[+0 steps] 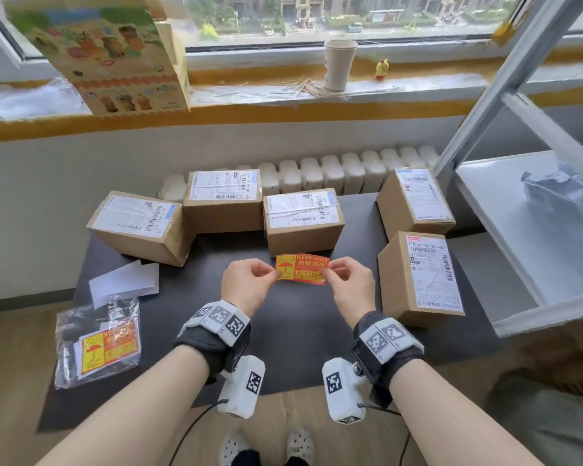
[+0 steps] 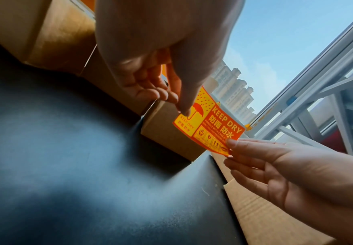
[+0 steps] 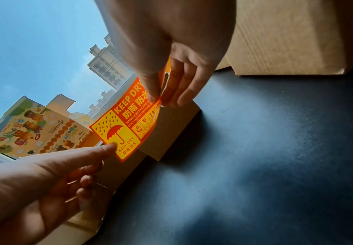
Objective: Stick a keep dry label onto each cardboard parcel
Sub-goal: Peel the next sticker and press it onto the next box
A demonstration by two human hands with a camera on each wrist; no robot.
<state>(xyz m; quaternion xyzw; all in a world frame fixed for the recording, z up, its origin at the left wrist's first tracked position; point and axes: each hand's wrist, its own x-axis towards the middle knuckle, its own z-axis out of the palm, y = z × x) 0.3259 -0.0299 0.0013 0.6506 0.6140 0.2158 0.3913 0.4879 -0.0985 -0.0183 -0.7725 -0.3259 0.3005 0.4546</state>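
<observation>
Above the desk (image 1: pixel 189 317), both hands hold one label (image 1: pixel 302 269) just in front of the middle parcel (image 1: pixel 303 218).

Left hand (image 1: pixel 246 285): thumb and forefinger pinch the label's yellow umbrella end; other fingers (image 2: pixel 150 92) loosely curled. Right hand (image 1: pixel 349 285): thumb and forefinger pinch the orange end. Label is stretched between the hands, printed face toward the person, clear of the desk; from the wrist views it sits just before the parcel's front face, contact cannot be told. Five parcels on the desk: left parcel (image 1: pixel 138 227), back parcel (image 1: pixel 223 200), middle parcel, far-right parcel (image 1: pixel 414 201), near-right parcel (image 1: pixel 421 277); each shows a white shipping slip on top. Bag of labels (image 1: pixel 96 341) lies at the desk's left edge, white paper (image 1: pixel 125 284) behind it.
</observation>
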